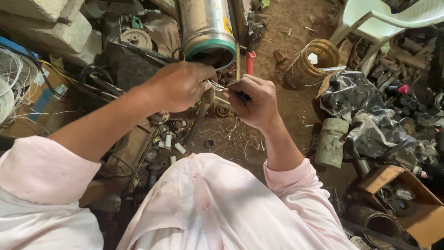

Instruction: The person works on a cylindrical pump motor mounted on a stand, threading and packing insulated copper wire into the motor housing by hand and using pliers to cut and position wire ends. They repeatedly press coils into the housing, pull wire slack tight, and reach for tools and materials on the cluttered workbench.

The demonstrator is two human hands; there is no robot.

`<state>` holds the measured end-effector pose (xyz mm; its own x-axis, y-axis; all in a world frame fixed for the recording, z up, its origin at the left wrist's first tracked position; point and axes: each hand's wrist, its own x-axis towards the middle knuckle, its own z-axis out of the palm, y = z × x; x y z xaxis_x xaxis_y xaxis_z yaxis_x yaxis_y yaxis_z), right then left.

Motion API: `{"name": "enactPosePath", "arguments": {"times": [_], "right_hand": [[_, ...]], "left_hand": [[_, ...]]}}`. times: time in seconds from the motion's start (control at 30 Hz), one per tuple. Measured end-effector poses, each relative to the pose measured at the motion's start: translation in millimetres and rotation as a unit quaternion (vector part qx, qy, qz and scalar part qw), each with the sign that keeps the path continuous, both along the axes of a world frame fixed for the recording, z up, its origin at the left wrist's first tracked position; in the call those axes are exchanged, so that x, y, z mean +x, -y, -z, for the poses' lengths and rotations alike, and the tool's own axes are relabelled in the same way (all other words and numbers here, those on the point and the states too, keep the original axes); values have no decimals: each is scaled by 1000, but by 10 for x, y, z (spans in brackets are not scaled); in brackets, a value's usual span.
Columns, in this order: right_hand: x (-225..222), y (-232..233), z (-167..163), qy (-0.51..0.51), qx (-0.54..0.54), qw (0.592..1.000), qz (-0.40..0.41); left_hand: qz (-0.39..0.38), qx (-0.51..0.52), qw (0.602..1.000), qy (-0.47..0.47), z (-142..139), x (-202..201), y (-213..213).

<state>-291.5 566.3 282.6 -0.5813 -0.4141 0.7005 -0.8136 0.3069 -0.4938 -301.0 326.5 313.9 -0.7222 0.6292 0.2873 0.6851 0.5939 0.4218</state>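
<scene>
A shiny steel cylinder [206, 28] with a green band at its open mouth lies on the dirt floor, pointing at me. My left hand [178, 85] sits at that mouth, fingers closed on a bundle of thin pale wires [215, 85] that come out of it. My right hand [254, 102] is close beside it, pinching the same wires together with a small dark tool whose kind I cannot tell. Both hands nearly touch. Pink sleeves and my pink shirt fill the bottom of the view.
Concrete blocks [55, 25] and white wire coils [9, 88] stand at left. A red-handled tool [250, 62], a rusty cylinder [312, 62], a white plastic chair [384, 21], black plastic sheet [365, 111] and a cardboard box of parts [407, 203] lie right.
</scene>
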Motion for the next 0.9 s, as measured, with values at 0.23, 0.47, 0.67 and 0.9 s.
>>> {"name": "enactPosePath", "arguments": {"times": [0.23,0.47,0.67,0.9], "right_hand": [[-118,-49,-34,-19,15,1000,18],[-179,-74,-68,17,29,999,12],[-217,-92,-157,15,68,997,-22],[-245,-79,-221,-28,111,993,-6]], "left_hand": [[-39,-141,988,-58,-21,-25,39],[-48,-206,958,-194,-56,-30,133],[-71,-296,921,-241,-69,-93,82],[-28,-256,900,-351,-86,-34,199]]}}
